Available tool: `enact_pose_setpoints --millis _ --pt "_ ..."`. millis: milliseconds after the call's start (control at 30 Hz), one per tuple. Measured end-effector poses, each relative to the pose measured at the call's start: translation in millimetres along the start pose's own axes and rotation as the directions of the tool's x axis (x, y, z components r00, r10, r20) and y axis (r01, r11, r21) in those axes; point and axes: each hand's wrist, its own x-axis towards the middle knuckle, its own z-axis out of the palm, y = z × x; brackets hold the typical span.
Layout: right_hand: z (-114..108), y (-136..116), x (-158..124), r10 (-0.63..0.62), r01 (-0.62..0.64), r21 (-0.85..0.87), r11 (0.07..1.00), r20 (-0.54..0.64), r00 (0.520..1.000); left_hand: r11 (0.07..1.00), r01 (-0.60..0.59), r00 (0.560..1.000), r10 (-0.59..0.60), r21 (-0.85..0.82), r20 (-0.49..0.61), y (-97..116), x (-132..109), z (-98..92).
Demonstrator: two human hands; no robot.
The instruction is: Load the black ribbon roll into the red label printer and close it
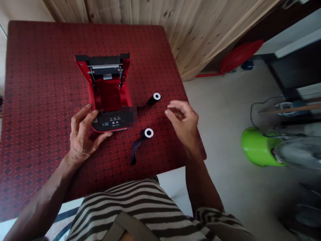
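Observation:
A red and black machine that looks like a small label printer (pixel 111 121) sits on the table with its lid (pixel 104 68) raised. Its red inner bay shows no roll inside. My left hand (pixel 84 134) grips the front left corner, fingers on top and thumb along the front edge. My right hand (pixel 183 120) hovers over the table's right side, fingers half curled and slightly apart, holding nothing visible. Nearest to it is a small black roll with a white end (pixel 156 96). A second such roll (pixel 148 133) lies closer to me, a dark strip trailing from it.
A patterned dark red cloth covers the table (pixel 40 83), whose right edge drops to a pale floor (pixel 218 110). Wooden panelling (pixel 140 13) stands behind. On the floor at right are a green tub (pixel 255 147) and a blurred fan-like object (pixel 301 150).

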Motion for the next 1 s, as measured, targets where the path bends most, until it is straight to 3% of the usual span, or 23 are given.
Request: enact_pose_setpoints --millis 67,167,333,467,533,600,700,800,900,1000 --pt "-10.2 -13.8 -21.7 0.019 -0.017 -0.014 1.000 0.185 0.983 1.000 0.018 1.000 -0.018 0.002 0.020 1.4 0.8 -2.2" --pt "-6.0 -24.8 -44.4 0.000 0.000 0.001 1.000 0.432 0.902 0.999 0.019 0.999 -0.021 0.049 0.039 3.0 2.1 -4.5" --pt "17.2 -23.5 -50.5 -0.065 0.071 -0.001 0.997 0.401 0.914 0.997 -0.010 1.000 0.010 0.074 0.006 2.9 1.9 -2.5" --pt "4.2 -45.8 -32.8 -0.120 0.143 -0.024 0.989 0.427 0.896 0.999 -0.027 1.000 0.027 0.022 -0.003 2.8 1.4 -1.4" --pt "-3.0 -70.6 -16.8 -0.243 0.284 -0.037 0.958 0.418 0.875 1.000 -0.021 1.000 0.021 0.013 -0.002 3.1 1.0 -1.8" --pt "0.3 -98.5 2.1 -0.430 0.495 -0.060 0.867 0.413 0.803 1.000 -0.018 1.000 0.018 0.018 -0.002 3.2 0.4 -2.4" --pt "28.6 -131.4 30.8 -0.541 0.688 -0.141 0.712 0.514 0.666 1.000 -0.005 1.000 0.005 0.012 0.015 3.0 -1.2 -2.5" --pt "67.9 -145.5 52.2 -0.472 0.754 -0.213 0.621 0.666 0.577 1.000 0.007 1.000 -0.008 0.004 0.019 3.2 -2.8 -1.5" --pt "96.2 -147.3 61.2 -0.357 0.791 -0.286 0.541 0.773 0.524 1.000 0.016 1.000 -0.016 0.011 0.020 4.2 -3.8 -0.3" --pt "108.8 -147.1 62.1 -0.282 0.804 -0.359 0.475 0.803 0.525 1.000 0.022 0.999 -0.022 0.012 0.024 5.6 -4.1 0.3"
